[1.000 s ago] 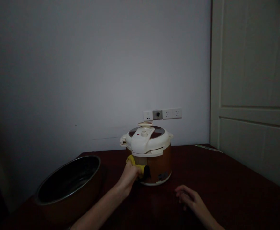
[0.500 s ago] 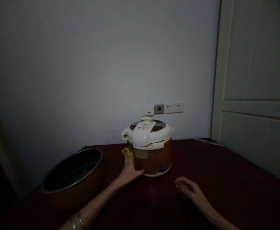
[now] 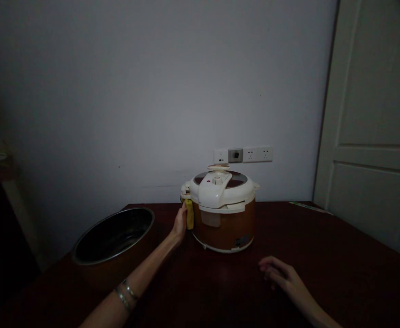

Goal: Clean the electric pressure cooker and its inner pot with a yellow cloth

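An electric pressure cooker [image 3: 217,230] with an orange-brown body and a white lid [image 3: 213,195] stands upright on the dark red table. My left hand [image 3: 180,224] is at its left side, pressing a yellow cloth [image 3: 189,214] against the wall below the side handle. The fingers are partly hidden behind the cloth. To the front right of the cooker, my right hand [image 3: 278,272] rests low over the table, fingers loosely curled and holding nothing; it is apart from the cooker.
A large dark-lined pot with a metal rim [image 3: 113,262] sits at the left, close to my left forearm. Behind the cooker, wall sockets [image 3: 250,154] are set in the pale wall. A thin strip [image 3: 309,207] lies near the table's back right edge, beside a panelled door [image 3: 374,182].
My left hand has moved up along the cooker's left side with the yellow cloth, and its thumb has left the cooker's lower front. My right hand keeps its pose. The view has shifted left.
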Demonstrator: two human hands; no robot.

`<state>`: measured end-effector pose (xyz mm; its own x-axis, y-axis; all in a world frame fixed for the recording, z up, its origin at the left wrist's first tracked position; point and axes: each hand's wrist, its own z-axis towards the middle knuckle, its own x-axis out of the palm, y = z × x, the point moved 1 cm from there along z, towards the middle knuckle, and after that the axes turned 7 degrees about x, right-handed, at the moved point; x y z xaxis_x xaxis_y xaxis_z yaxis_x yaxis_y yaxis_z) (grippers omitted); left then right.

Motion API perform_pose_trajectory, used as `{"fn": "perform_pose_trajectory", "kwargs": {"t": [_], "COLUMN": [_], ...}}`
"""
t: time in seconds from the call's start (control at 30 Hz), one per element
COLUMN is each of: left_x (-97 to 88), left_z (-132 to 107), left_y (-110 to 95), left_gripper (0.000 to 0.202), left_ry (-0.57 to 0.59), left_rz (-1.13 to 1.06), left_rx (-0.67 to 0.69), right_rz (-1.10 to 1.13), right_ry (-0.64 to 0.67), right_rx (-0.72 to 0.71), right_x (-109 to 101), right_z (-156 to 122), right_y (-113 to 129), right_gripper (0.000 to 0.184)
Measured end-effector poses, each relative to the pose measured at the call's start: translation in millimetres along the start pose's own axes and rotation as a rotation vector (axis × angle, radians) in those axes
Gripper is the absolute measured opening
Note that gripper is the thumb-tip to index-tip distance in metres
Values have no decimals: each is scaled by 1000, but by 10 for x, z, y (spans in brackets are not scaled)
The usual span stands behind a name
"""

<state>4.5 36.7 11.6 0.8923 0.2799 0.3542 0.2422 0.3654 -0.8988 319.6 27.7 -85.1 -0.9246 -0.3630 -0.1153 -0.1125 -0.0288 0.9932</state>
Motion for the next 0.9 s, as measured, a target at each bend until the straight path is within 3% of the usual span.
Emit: {"fn": "perform_pose_trajectory", "kwargs": {"t": [0.17,0.23,0.37,0.5,0.63,0.73,0.9], "left_x": [-133,-171,-133,-47,-62,-129,-207], "left_z": [87,97,222,501,683,617,303], "left_y": [403,461,286,69,177,392,644], "left_gripper": [37,34,34,30,34,35,31], "left_ry": [-52,-64,-54,-84,-131,-143,-165], "left_rz": [-62,-56,-91,-133,-99,-46,25], "left_rx": [-130,-166,-149,-65,-114,-180,-185], "right_rz": [-18,-18,-30,-16,3,-8,-29], "right_ry": [-7,-12,-24,-10,6,8,0], "right_rx": [3,1,0,3,11,25,0], "right_x": [8,17,29,34,40,52,67], "right_z": [-1,-6,-16,-7,1,-8,-17], "right_y": [22,38,44,21,31,61,62], "right_gripper": [25,25,25,25,26,26,25]}}
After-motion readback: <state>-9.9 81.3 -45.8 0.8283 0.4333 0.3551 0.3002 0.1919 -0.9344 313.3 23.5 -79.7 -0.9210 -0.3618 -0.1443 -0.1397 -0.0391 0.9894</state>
